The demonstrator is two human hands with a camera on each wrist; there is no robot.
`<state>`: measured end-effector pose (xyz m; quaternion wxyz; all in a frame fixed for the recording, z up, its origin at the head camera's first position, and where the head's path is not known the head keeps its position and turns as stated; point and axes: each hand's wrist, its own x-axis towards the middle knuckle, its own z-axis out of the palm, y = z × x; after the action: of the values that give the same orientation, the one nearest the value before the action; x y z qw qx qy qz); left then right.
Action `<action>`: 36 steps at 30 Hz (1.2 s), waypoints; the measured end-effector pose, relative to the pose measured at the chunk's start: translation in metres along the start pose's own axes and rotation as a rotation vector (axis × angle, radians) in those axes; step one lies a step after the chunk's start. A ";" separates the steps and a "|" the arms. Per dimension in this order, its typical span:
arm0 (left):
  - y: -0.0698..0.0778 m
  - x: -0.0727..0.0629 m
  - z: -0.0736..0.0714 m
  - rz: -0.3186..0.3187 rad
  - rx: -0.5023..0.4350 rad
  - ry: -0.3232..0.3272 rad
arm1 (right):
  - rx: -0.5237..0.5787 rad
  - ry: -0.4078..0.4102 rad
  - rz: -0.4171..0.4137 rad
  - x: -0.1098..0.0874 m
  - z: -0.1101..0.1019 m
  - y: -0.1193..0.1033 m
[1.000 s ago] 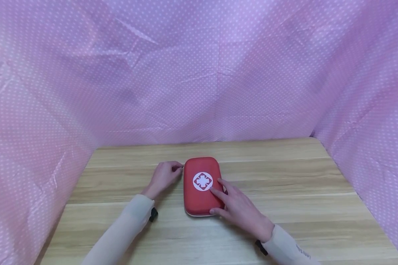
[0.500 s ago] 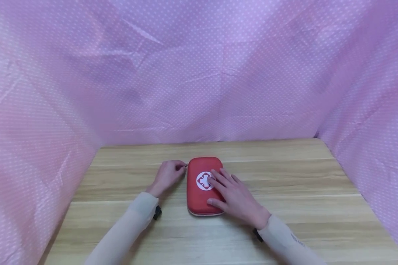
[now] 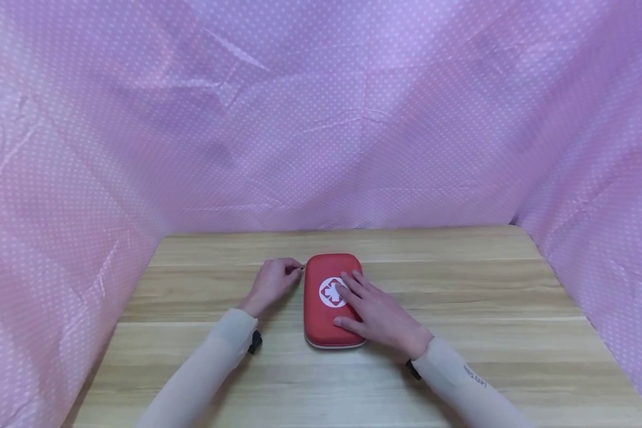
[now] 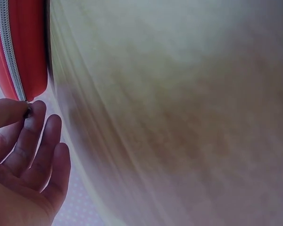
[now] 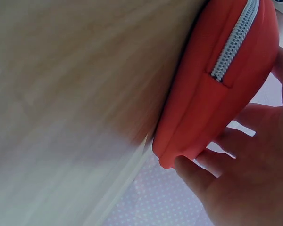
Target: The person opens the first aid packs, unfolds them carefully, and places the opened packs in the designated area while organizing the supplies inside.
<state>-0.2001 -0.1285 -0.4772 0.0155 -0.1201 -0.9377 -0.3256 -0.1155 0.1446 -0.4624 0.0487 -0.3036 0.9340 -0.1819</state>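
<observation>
A red first-aid case [image 3: 321, 326] lies flat on the wooden table, a white cross emblem on its lid. At its far left corner my left hand [image 3: 273, 282] pinches the small dark zipper pull [image 4: 27, 112] between thumb and index finger. The silver zipper [image 4: 9, 52] runs closed along the side in the left wrist view. My right hand [image 3: 377, 315] rests on the lid's right half, fingers spread and fairly straight, covering part of the emblem. In the right wrist view the zipper's end [image 5: 219, 73] shows on the case's side, with the right hand's fingers over the lid.
The light wood table [image 3: 487, 285] extends around the case on all sides. A pink dotted cloth [image 3: 321, 119] hangs behind the table and along its left and right sides. Both forearms, in pale sleeves [image 3: 203, 368], come in from the front.
My right hand has slid from the case's right edge farther onto the lid, fingers now over the emblem. My left hand keeps its pinch at the corner. The head view has shifted slightly.
</observation>
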 end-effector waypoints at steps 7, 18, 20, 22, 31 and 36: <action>0.001 -0.001 -0.002 0.011 -0.010 -0.009 | 0.008 -0.018 0.031 -0.002 0.000 -0.002; 0.001 -0.008 -0.006 -0.007 0.009 -0.076 | 0.024 -0.034 0.051 0.000 -0.001 -0.001; 0.001 -0.009 -0.006 -0.005 0.015 -0.082 | 0.031 -0.031 0.050 0.000 -0.001 -0.001; 0.000 -0.011 -0.006 0.007 0.021 -0.085 | 0.034 -0.028 0.051 0.000 -0.001 -0.001; 0.002 -0.018 -0.009 -0.006 0.004 -0.115 | 0.012 -0.021 0.041 0.000 -0.001 -0.002; 0.001 -0.021 -0.009 -0.002 0.011 -0.119 | 0.012 -0.023 0.044 0.000 -0.001 -0.002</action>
<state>-0.1800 -0.1377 -0.4717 -0.0401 -0.1382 -0.9388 -0.3128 -0.1143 0.1435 -0.4609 0.0654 -0.2849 0.9386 -0.1830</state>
